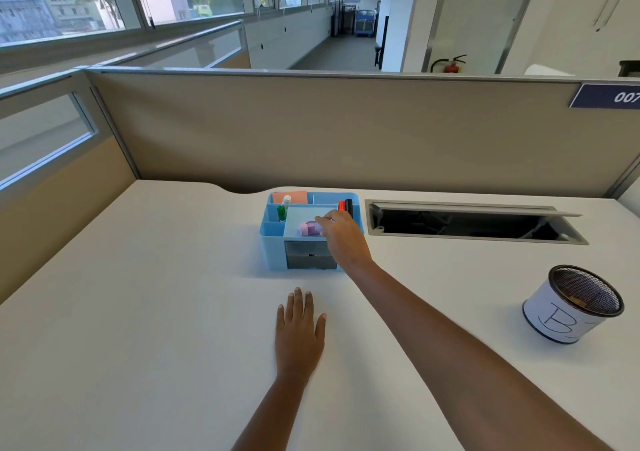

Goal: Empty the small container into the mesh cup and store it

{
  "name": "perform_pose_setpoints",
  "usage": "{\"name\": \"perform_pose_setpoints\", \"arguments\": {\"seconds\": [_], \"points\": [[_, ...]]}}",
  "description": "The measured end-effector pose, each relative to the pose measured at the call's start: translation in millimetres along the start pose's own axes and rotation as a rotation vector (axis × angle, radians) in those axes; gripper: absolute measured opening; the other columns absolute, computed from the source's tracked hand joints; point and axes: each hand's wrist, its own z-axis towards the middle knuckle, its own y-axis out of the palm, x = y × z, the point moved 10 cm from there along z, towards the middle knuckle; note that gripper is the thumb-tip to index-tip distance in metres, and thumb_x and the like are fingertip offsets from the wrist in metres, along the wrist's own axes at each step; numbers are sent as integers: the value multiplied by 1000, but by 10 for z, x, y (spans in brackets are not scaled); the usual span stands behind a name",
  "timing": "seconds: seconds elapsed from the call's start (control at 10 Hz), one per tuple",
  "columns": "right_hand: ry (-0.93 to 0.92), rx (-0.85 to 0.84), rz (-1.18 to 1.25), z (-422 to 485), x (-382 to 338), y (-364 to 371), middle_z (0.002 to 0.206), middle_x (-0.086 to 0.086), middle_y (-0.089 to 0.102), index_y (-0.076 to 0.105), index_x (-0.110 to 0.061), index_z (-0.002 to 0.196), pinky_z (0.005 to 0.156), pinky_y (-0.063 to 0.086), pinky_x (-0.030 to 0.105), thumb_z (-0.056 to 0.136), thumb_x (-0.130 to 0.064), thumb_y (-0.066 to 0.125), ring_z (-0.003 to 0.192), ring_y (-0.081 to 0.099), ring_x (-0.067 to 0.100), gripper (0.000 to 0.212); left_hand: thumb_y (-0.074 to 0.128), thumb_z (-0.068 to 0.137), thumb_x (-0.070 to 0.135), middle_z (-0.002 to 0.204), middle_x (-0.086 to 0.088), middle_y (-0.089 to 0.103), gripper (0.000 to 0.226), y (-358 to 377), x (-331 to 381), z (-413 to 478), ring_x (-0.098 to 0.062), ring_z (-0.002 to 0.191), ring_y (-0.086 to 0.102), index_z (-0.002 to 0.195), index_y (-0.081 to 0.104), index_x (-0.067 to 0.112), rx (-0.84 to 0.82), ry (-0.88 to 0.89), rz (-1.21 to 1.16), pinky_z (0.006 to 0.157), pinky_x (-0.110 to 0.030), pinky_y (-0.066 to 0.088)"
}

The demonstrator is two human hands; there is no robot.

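My left hand (299,333) lies flat on the white desk (138,312), palm down, fingers together and extended, holding nothing. It sits just in front of the blue organizer (273,243), not touching it.

My right hand (341,234) reaches across to the organizer, fingers curled down over its central tray. Fingertips are at the small pink container (309,228), which lies on its side in that tray. Can't tell whether I'm gripping it or only touching it; the fingers cover its right end.

Organizer layout: the light central tray on top, dark drawers (308,256) beneath it on the front face. Back left compartment holds an orange pad (291,197). A green-and-white bottle (284,208) stands upright in the left compartment. A red marker (341,205) and a black marker (349,206) stand together at the back right, just behind my right fingertips.

The mesh cup (575,303) stands upright on the desk well to the right, apart from the organizer and from both hands. It is black mesh with a white paper wrap marked "B". Something brownish shows inside, too small to identify.

A cable hatch (474,222) in the desk is open, right of the organizer. A beige partition (311,132) runs behind the desk.
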Motion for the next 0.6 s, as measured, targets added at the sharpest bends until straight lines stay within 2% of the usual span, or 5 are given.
{"name": "perform_pose_setpoints", "arguments": {"seconds": [0.2, 0.3, 0.4, 0.5, 0.6], "points": [[12, -25, 50, -14, -12, 22, 136, 13, 52, 45, -9, 132, 102, 44, 34, 91, -16, 53, 126, 45, 25, 42, 13, 95, 43, 157, -6, 1, 56, -2, 3, 7, -20, 144, 1, 144, 1, 18, 10, 8, -10, 118, -34, -2], [52, -3, 124, -34, 39, 5, 135, 13, 53, 47, -8, 130, 103, 42, 33, 92, -17, 50, 125, 46, 25, 40, -19, 81, 54, 157, -5, 1, 74, -21, 11, -16, -20, 144, 1, 143, 0, 18, 13, 10, 7, 117, -34, -2], [76, -21, 169, -56, 61, 3, 135, 13, 53, 48, -8, 130, 103, 43, 33, 92, -17, 50, 124, 47, 25, 39, 4, 93, 47, 157, -5, 0, 58, -22, -17, -11, -19, 144, -1, 143, -1, 19, 7, -11, -6, 117, -34, -3], [69, -28, 208, -70, 74, 10, 137, 13, 51, 46, -9, 132, 103, 42, 34, 93, -15, 50, 126, 46, 25, 40, 16, 96, 42, 157, -4, 1, 56, -25, -26, -6, -19, 144, 0, 144, 0, 19, 19, -7, -19, 117, -33, -3], [110, -15, 255, -114, 151, -4, 139, 11, 48, 43, -10, 134, 103, 43, 33, 93, -15, 50, 127, 44, 25, 42, 18, 96, 41, 157, -5, 2, 55, -39, -6, 1, -20, 144, 1, 144, 2, 18, 14, 9, -8, 117, -34, -2]]}}
